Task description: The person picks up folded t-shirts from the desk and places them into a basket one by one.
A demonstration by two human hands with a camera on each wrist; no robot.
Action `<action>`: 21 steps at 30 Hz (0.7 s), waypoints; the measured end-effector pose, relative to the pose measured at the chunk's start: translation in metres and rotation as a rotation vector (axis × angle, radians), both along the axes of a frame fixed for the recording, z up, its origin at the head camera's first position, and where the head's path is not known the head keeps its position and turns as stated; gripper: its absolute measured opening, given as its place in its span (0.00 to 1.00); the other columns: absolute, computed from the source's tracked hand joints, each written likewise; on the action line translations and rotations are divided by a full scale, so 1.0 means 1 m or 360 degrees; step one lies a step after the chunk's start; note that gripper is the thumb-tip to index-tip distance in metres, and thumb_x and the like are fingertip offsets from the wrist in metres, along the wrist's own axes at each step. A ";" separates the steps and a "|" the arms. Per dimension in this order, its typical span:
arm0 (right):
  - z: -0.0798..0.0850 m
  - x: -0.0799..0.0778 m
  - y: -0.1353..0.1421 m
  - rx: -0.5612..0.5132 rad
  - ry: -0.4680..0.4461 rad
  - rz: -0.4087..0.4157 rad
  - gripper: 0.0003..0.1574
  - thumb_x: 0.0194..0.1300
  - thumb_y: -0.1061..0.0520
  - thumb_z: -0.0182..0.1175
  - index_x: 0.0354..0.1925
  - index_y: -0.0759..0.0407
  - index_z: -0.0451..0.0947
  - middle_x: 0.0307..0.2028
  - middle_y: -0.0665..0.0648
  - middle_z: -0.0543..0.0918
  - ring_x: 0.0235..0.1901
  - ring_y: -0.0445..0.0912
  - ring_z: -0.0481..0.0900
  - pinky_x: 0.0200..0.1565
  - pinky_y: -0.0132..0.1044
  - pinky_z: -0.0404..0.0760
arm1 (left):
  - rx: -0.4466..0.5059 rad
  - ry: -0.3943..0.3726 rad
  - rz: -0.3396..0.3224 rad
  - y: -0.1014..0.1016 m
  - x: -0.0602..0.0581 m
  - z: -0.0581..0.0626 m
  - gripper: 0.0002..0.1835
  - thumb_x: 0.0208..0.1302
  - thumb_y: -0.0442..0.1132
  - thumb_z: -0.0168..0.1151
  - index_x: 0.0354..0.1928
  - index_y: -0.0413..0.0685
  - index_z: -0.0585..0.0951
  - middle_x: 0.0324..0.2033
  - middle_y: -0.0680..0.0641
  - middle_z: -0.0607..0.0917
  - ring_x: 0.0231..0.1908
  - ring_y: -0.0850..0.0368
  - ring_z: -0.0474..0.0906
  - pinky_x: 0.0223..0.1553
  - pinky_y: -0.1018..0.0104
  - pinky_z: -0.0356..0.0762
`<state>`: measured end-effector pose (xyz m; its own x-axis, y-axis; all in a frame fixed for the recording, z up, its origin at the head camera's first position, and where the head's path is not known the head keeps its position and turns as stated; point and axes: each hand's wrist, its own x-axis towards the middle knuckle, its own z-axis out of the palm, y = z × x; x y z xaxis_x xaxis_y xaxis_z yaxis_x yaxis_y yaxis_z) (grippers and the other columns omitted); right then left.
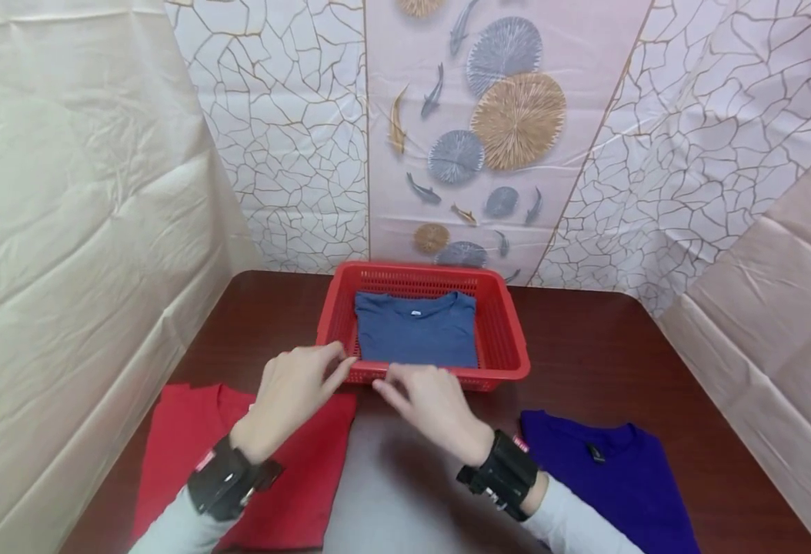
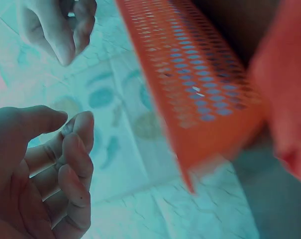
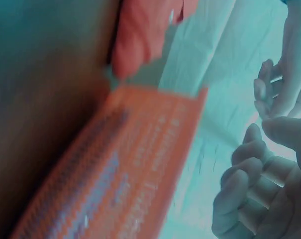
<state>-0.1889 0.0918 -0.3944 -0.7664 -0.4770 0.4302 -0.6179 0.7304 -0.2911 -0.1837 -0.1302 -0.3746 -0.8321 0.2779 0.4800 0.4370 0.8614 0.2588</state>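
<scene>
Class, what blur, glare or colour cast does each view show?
Head: fairly sharp, with a pale glare-like patch on the tabletop; left wrist: cyan cast, the folded red shirt and the lower end of the red plastic basket blurred; right wrist: similar cast, basket smeared, the frame's left side defocused.

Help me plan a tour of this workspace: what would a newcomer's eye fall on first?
Probably the bright red basket at the table's far middle, with a folded blue shirt inside. Next, the person's empty left grip and right grip, fingers loosely curled near the basket's near rim. Then two bold patches of cloth: a red shirt at left and a purple shirt at right.
</scene>
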 end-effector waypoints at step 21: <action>-0.069 0.021 -0.056 0.0691 -0.0444 -0.0099 0.43 0.66 0.29 0.60 0.64 0.58 0.77 0.63 0.61 0.74 0.63 0.55 0.71 0.58 0.60 0.77 | 0.0045 -0.0228 0.0791 -0.175 0.081 -0.098 0.19 0.63 0.39 0.68 0.50 0.32 0.79 0.42 0.27 0.81 0.37 0.25 0.78 0.27 0.31 0.74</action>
